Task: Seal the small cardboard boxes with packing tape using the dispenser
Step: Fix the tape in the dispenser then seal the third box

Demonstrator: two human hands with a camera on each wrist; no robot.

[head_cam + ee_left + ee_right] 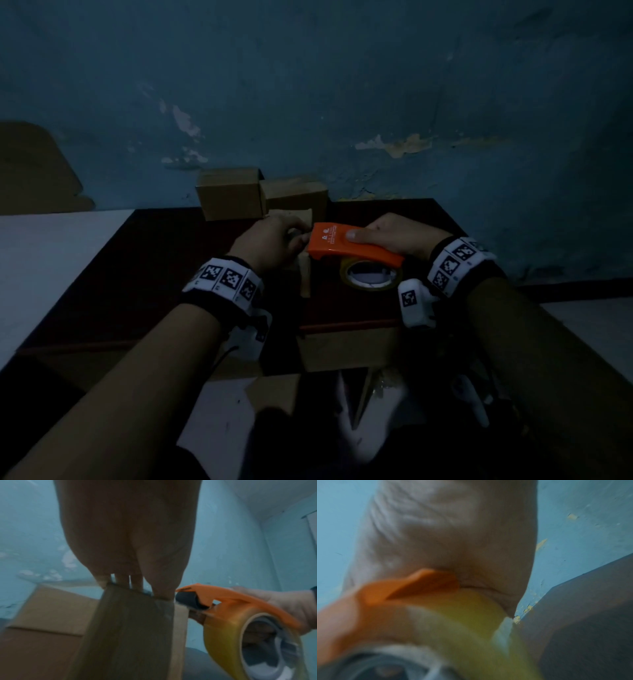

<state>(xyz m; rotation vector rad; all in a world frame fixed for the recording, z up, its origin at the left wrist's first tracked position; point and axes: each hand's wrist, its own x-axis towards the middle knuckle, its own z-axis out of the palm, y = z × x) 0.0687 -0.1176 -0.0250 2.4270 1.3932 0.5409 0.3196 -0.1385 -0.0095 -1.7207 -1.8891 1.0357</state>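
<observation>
My right hand (387, 234) grips an orange tape dispenser (346, 245) from above, thumb on its top; the yellowish tape roll (371, 275) hangs beneath it. The dispenser's front end meets the top edge of a small cardboard box (303, 274) standing on the dark table (154, 274). My left hand (274, 240) holds that box from above. In the left wrist view the fingers (120, 580) curl over the box (130, 628) top, with the dispenser's dark roller (188, 599) right beside them. The right wrist view shows my palm (445, 540) on the blurred dispenser (419, 585).
Two more small cardboard boxes (233, 193) (298, 195) stand at the table's far edge against the peeling blue wall. A bigger cardboard box (346, 349) sits below the table's near edge. A white surface (51, 257) lies to the left.
</observation>
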